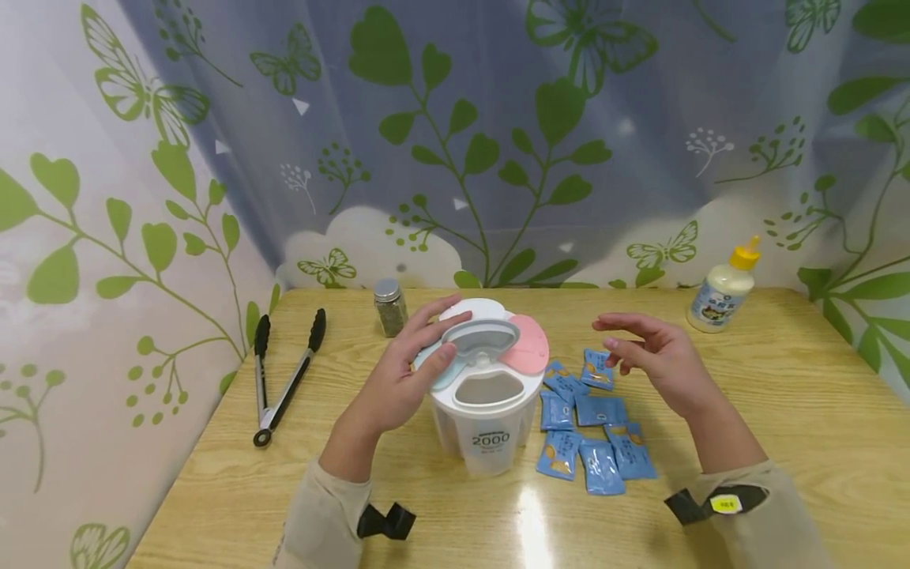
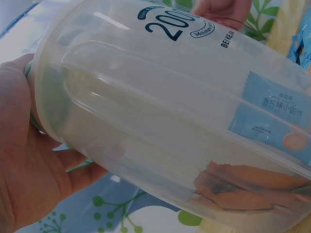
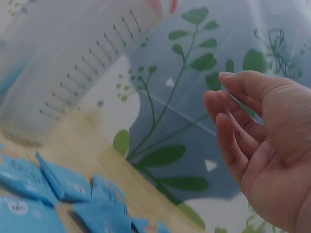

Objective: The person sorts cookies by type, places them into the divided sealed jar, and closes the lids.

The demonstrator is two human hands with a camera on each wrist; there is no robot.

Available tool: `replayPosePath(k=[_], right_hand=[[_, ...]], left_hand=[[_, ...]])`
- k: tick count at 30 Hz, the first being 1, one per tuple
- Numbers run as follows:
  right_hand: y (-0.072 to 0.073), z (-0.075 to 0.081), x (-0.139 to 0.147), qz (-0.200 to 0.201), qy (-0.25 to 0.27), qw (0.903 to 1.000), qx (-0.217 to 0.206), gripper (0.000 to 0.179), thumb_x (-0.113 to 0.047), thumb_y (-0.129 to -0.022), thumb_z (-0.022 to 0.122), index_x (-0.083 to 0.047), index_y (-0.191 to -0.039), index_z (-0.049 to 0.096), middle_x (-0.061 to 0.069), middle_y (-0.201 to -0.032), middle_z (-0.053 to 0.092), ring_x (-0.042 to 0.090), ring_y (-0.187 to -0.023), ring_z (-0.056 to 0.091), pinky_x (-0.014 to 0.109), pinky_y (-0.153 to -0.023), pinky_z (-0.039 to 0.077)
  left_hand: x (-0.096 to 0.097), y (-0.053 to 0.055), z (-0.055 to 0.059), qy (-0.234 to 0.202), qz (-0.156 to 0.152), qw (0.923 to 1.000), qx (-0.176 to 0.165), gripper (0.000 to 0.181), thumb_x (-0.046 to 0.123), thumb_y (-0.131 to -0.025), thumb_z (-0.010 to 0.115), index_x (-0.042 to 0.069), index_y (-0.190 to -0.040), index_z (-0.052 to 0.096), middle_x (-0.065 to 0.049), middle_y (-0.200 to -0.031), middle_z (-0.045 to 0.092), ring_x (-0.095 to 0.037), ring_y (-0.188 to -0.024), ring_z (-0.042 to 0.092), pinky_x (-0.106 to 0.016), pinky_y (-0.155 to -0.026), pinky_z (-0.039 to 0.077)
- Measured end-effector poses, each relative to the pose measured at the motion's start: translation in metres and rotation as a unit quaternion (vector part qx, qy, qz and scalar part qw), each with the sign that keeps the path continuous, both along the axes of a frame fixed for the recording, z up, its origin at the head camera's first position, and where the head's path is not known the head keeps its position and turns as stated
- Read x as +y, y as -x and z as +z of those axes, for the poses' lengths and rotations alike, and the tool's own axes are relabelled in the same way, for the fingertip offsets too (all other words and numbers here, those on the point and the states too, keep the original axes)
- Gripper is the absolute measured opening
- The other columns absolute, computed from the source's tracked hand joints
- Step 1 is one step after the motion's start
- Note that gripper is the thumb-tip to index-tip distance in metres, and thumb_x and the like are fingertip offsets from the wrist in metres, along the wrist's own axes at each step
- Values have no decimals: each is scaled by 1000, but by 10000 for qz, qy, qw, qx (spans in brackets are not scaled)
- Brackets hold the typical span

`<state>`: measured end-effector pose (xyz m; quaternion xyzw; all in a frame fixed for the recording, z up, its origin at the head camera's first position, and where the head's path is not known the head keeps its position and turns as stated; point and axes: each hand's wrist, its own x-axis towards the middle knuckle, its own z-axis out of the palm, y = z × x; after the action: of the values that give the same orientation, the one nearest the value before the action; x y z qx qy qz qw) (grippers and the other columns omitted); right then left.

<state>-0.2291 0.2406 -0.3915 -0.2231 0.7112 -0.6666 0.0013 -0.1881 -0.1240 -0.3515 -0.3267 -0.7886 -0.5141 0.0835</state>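
We are cupping the lid (image 1: 486, 358) of the clear container (image 1: 490, 442) with our left grip (image 1: 405, 371), whose thumb is resting on top near the pale blue section while the fingers are reaching along the far left edge. The container is standing upright on the desk (image 1: 192, 506) in front of us, showing the number 2000 on its near side. A flap (image 1: 483, 338) is standing raised on the lid, leaving the front opening uncovered, and a pink section (image 1: 529, 345) is covering the right side. Through the wall we are seeing a blue packet (image 2: 272, 109) and some orange-brown packets (image 2: 243, 199) near the bottom.

We are holding nothing in our right grip (image 1: 657, 359), which is hovering just beyond the loose blue packets (image 1: 601, 410) with its fingers loosely bent. Those packets are lying in a cluster just right of the container.

Farther left, a pair of tongs (image 1: 295, 385) is lying spread, and a small jar (image 1: 391, 316) is standing behind our left grip. A yellow-capped bottle (image 1: 716, 299) is standing at the back right, before a leaf-patterned curtain (image 1: 640, 103).
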Motion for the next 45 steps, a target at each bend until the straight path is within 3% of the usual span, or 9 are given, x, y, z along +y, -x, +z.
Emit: replayPosePath(k=[10, 18, 24, 30, 34, 36, 38, 41, 45], right_hand=[[17, -32, 15, -377, -568, 9968, -416, 36, -12, -99, 63, -2, -134, 60, -18, -120, 69, 15, -76, 70, 27, -65, 54], [24, -59, 23, -808, -1165, 9864, -833, 48, -22, -96, 69, 0, -136, 57, -21, -119, 66, 7, -72, 64, 26, -61, 52], [28, -70, 26, -907, -1484, 9785, -1109, 54, -24, -94, 71, -1, -140, 54, 0, -106, 72, 7, -68, 63, 28, -57, 50], [30, -74, 26, -887, -2085, 9685, -1035, 61, -27, -89, 77, -7, -142, 55, 19, -141, 56, 7, -68, 61, 25, -58, 49], [29, -75, 25, -856, -2386, 9628, -939, 62, -24, -86, 80, -7, -140, 56, 15, -98, 71, 7, -60, 54, 25, -56, 45], [28, -75, 24, -820, -2475, 9605, -970, 63, -24, -85, 81, -7, -140, 56, 7, -70, 65, 7, -54, 50, 25, -54, 42], [28, -75, 23, -811, -2550, 9586, -978, 64, -24, -84, 81, -8, -140, 56, 0, -59, 55, 7, -51, 46, 26, -52, 40], [28, -73, 22, -841, -2618, 9572, -900, 63, -25, -84, 82, -9, -140, 57, 3, -72, 58, 7, -50, 43, 26, -50, 39], [27, -72, 21, -903, -2623, 9583, -685, 63, -23, -84, 82, -6, -139, 57, 18, -112, 63, 6, -54, 44, 24, -51, 41]], left_hand=[[0, 0, -1, 18, 20, 10000, 2, 41, 28, -106, 48, 15, -144, 55, 4, -161, 33, -19, -149, 29, -56, -114, 34], [0, 0, 0, 6, 25, 10000, 31, 41, 27, -106, 49, 15, -144, 55, 4, -161, 32, -19, -149, 29, -55, -113, 35], [0, 1, -1, 0, 18, 10000, 39, 41, 28, -106, 49, 15, -144, 55, 5, -161, 33, -19, -149, 30, -55, -114, 35], [0, 1, -1, -9, 13, 10000, 28, 41, 28, -106, 48, 15, -144, 55, 5, -161, 33, -19, -149, 30, -55, -114, 34], [0, 1, -1, -3, 2, 10000, 27, 42, 29, -106, 48, 14, -145, 54, 4, -161, 33, -20, -149, 30, -56, -113, 34], [0, 1, -1, -4, -7, 10000, 32, 42, 29, -106, 48, 14, -145, 54, 3, -161, 33, -20, -149, 30, -56, -114, 34], [0, 1, -1, -8, -21, 10000, 35, 42, 30, -106, 48, 14, -145, 54, 3, -161, 32, -20, -149, 30, -56, -114, 34], [0, 1, 0, -9, -12, 10000, 26, 43, 31, -106, 48, 15, -145, 54, 4, -161, 32, -19, -149, 30, -55, -114, 34], [0, 1, 0, -2, 7, 10000, 15, 43, 32, -106, 48, 15, -144, 55, 4, -161, 32, -19, -149, 30, -55, -114, 34]])
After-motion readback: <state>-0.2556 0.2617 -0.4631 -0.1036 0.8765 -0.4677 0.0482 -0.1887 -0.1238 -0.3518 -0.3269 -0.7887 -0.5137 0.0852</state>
